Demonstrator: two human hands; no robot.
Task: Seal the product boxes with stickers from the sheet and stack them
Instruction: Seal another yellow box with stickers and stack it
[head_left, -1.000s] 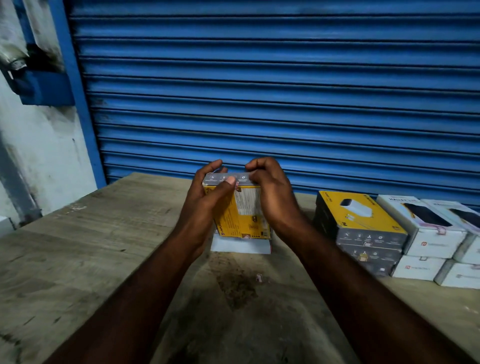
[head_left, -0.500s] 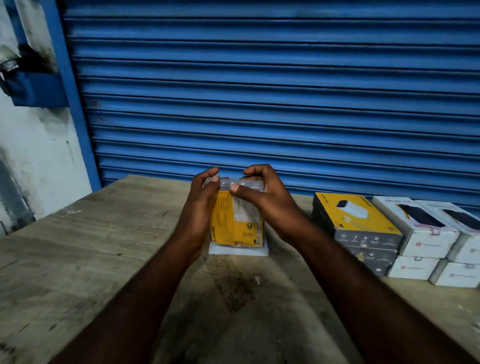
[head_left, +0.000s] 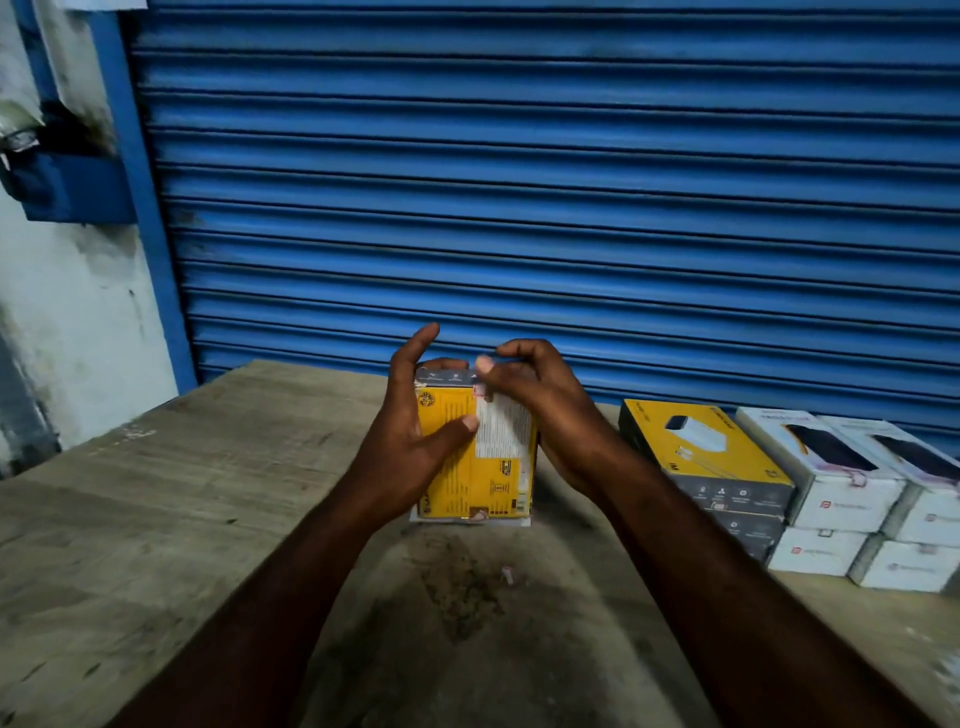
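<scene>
The wooden table (head_left: 156, 519) runs up to a blue roller shutter (head_left: 519, 208). Along the table's right edge sit the finished piles: a yellow-and-grey stack (head_left: 696, 452), and just beside it, nearer the right edge, white boxes (head_left: 841, 483) two high.

Near the middle of the table, towards its far edge, the yellow box (head_left: 493, 467) stands on end, long axis upright, printed face towards the person. Its lower end rests on a thin white sheet (head_left: 470, 521), probably the sticker sheet, though no stickers show on it.

The left hand (head_left: 410, 447) grasps the box from the left side, thumb flat across the printed face and fingers behind, the forefinger lifted clear above the top. The right hand (head_left: 540, 405) wraps the upper right corner, fingers curled over the top, thumb pressing at the top front edge. Just below that thumb a small pale sticker (head_left: 480, 392) seems to lap over the edge where flap meets face; it is too small to say whether it lies flat. A tiny scrap (head_left: 507, 575) lies on the table nearer the person.

I judge the top seal is being rubbed down. The stack lies to the right of the box, so the right hand is nearer for carrying it over, and the box would need tipping from upright to flat to match the yellow one on top.
</scene>
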